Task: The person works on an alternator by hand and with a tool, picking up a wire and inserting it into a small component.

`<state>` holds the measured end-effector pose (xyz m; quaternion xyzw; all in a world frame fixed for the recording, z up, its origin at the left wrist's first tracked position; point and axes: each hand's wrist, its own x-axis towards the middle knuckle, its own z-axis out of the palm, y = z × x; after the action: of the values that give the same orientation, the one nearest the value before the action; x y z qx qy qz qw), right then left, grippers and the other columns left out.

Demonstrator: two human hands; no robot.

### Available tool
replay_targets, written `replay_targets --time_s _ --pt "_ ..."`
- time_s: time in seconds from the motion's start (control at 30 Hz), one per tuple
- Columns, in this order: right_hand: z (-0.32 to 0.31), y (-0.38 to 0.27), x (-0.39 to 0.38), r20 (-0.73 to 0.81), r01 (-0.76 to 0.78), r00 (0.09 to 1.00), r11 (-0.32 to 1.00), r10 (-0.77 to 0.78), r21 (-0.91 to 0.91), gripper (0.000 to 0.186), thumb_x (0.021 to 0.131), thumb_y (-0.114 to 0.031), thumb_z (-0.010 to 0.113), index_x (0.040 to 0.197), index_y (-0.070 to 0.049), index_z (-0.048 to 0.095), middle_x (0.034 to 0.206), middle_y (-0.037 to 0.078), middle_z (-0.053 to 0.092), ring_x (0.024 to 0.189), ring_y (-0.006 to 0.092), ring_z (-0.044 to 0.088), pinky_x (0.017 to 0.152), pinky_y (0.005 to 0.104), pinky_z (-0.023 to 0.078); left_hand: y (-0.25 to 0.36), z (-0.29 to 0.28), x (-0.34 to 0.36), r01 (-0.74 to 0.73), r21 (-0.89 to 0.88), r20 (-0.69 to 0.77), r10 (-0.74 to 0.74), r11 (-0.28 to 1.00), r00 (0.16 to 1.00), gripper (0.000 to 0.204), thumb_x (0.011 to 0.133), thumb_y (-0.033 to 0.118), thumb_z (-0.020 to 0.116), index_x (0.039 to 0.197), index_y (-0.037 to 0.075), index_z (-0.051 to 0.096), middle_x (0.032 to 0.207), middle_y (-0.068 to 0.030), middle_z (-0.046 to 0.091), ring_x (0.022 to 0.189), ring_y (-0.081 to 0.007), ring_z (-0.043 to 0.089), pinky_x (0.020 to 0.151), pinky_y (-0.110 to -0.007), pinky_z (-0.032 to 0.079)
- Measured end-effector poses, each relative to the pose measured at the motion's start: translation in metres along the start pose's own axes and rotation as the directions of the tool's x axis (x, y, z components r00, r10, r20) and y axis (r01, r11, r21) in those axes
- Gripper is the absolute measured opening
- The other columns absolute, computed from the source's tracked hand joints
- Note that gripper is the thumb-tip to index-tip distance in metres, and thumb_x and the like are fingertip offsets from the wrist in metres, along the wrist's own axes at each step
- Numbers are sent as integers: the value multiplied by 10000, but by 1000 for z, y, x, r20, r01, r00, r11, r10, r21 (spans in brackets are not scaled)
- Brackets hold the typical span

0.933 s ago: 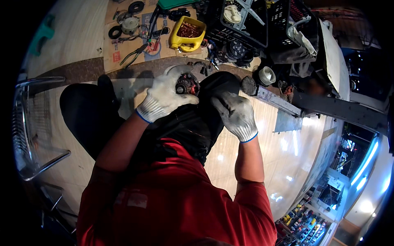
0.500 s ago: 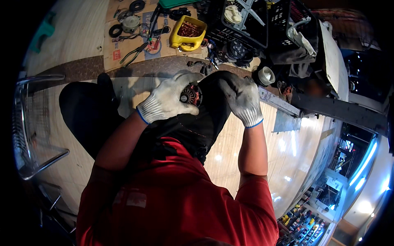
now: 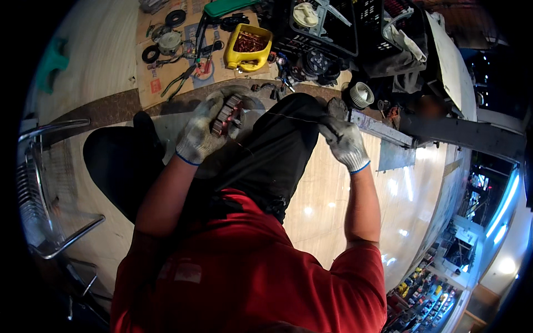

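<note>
Above dark-trousered lap (image 3: 244,175): slotted motor core (image 3: 225,116), tilted in gloved left hand (image 3: 200,130), fingers curled around it. Gloved right hand (image 3: 343,139) well apart — fingers drawn together on thin wire (image 3: 294,117), which crosses over right thigh (image 3: 277,147) toward core. Beyond, on cardboard (image 3: 145,71) — pliers (image 3: 189,72), yellow container (image 3: 237,59) of copper-coloured pieces (image 3: 252,42).

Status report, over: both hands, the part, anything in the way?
Left hand gripping slotted round metal part. Right hand closed on thin wire, out to the right. Wire stretched between, passing over trousered leg.
</note>
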<state>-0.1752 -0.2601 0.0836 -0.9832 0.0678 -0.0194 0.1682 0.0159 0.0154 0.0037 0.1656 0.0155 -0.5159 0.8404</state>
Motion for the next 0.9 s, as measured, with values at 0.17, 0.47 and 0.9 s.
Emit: replay_targets --time_s 0.17,0.47,0.9 --pt "-16 59 -43 37 -169 982 952 185 -254 190 926 -249 632 1029 -109 708 945 127 712 804 326 684 665 392 540 3 -8 11 58 -91 23 -56 994 998 570 1018 446 415 1287 -49 507 1167 -264 623 869 -337 672 535 -326 514" --pt "-83 247 -205 -123 -553 822 728 556 -404 338 958 -399 542 1092 -152 729 1069 123 708 1014 308 666 857 400 521 -10 -11 18 179 -262 -95 -210 949 973 557 1004 470 419 1275 2 554 1165 -275 624 891 -375 674 681 -425 584" --pt "-103 180 -138 -235 -641 767 727 597 -245 787 822 -340 758 1449 -22 405 1490 250 391 1400 349 365 1141 393 313 -12 -24 20 175 -310 24 -177 934 984 577 1006 475 412 1327 8 519 1215 -274 601 982 -399 656 776 -492 593"
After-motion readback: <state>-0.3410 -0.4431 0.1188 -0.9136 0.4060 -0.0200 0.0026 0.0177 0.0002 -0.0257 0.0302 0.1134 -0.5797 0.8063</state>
